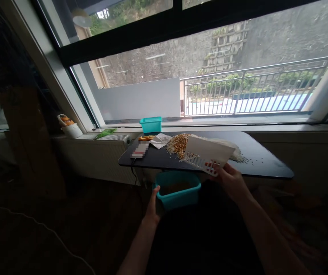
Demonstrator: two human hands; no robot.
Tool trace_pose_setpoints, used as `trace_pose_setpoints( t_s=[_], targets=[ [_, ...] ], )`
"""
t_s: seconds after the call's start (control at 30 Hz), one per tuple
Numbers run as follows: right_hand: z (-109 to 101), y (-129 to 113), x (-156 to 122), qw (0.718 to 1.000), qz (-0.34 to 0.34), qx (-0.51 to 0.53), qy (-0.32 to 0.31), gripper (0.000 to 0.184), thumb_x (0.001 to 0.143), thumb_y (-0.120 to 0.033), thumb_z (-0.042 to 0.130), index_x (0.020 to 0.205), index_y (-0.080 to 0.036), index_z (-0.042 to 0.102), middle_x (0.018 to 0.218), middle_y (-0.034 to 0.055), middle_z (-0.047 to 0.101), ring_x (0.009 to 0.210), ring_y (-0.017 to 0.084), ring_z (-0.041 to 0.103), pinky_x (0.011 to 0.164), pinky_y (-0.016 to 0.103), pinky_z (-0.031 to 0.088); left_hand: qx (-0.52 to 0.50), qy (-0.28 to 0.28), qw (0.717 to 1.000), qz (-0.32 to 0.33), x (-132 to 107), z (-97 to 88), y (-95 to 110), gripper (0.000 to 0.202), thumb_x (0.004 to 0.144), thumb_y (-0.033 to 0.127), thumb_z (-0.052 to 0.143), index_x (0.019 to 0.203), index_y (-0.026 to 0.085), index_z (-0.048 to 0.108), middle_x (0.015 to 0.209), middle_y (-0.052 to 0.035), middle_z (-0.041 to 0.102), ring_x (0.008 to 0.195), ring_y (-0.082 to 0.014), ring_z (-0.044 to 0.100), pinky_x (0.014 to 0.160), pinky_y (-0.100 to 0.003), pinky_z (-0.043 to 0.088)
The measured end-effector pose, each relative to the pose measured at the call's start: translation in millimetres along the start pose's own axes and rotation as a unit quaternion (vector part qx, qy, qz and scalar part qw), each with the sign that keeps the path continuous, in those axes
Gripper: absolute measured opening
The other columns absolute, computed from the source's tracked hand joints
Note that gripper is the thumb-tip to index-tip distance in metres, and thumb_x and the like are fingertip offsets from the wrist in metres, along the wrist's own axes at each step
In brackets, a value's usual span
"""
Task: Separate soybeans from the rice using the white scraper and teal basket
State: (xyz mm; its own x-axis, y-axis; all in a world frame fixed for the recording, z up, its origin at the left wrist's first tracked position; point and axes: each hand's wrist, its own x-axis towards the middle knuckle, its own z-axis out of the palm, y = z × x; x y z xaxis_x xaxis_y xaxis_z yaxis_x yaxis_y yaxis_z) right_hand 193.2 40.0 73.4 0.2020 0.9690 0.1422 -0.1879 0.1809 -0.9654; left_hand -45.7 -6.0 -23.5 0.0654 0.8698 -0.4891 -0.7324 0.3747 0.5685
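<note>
Right hand [233,179] pinches 1 white slotted sheet [206,149] over the table [262,157], kernels [179,144] at its 9 o'clock. Left hand [152,208] meets the teal bin's [181,199] 9 o'clock rim; grip cannot be determined.

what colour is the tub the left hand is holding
The tub in the left hand is turquoise; the head view shows it.

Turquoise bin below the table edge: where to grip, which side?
I'd take the turquoise bin by its left rim, coming from the left. The top is open with a protruding lip, and the left hand is at that side. The back rim looks harder to reach, close to the table edge.
</note>
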Motion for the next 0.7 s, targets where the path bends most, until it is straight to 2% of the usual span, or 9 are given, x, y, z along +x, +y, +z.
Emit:
trace_pose_setpoints(
  t_s=[0.07,0.2,0.4,0.53,0.7],
  targets=[
    [-4,0,3,1.000,-0.018,0.004,0.004,0.039,0.058,-0.041,0.070,0.089,-0.018,0.062,0.084,0.0052,0.069,0.074,0.023,0.066,0.052,0.032,0.055,-0.001,-0.010,1.000,0.011,0,4.5,-4,0.048,0.077,0.047,0.052,0.115,0.017,0.050,0.091,-0.0088,0.064,0.078,-0.0214,0.063,0.069,-0.032,0.050],
    [-6,2,16,0.993,-0.107,-0.015,0.036,0.035,0.064,-0.043,0.065,0.088,-0.018,0.061,0.083,0.0043,0.069,0.076,0.019,0.065,0.067,0.033,0.055,0.011,-0.034,0.999,-0.001,-1,8.9,-8,0.050,0.076,0.046,0.053,0.117,0.018,0.049,0.092,-0.0084,0.063,0.079,-0.0212,0.063,0.070,-0.031,0.049],
    [-17,6,52,0.982,-0.149,-0.092,0.066,0.039,0.064,-0.052,0.061,0.078,-0.016,0.061,0.080,0.0067,0.068,0.080,0.020,0.064,0.077,0.036,0.051,0.046,-0.092,0.995,0.008,15,17.9,-8,0.053,0.077,0.048,0.051,0.120,0.017,0.046,0.097,-0.0098,0.062,0.083,-0.0222,0.062,0.072,-0.032,0.048],
    [-26,13,71,0.981,-0.149,-0.103,0.067,0.042,0.060,-0.056,0.062,0.074,-0.017,0.061,0.076,0.0062,0.068,0.078,0.022,0.064,0.074,0.036,0.051,0.059,-0.114,0.992,0.002,24,26.0,-9,0.052,0.078,0.048,0.050,0.120,0.017,0.047,0.099,-0.0106,0.063,0.085,-0.0233,0.062,0.074,-0.034,0.048],
    [-35,25,81,0.989,-0.120,-0.059,0.068,0.043,0.058,-0.056,0.065,0.076,-0.017,0.059,0.072,0.0037,0.067,0.070,0.019,0.064,0.066,0.035,0.053,0.057,-0.124,0.991,-0.013,21,27.5,-17,0.052,0.077,0.047,0.051,0.119,0.016,0.048,0.101,-0.0110,0.063,0.087,-0.0234,0.062,0.075,-0.033,0.047]
  ],
)
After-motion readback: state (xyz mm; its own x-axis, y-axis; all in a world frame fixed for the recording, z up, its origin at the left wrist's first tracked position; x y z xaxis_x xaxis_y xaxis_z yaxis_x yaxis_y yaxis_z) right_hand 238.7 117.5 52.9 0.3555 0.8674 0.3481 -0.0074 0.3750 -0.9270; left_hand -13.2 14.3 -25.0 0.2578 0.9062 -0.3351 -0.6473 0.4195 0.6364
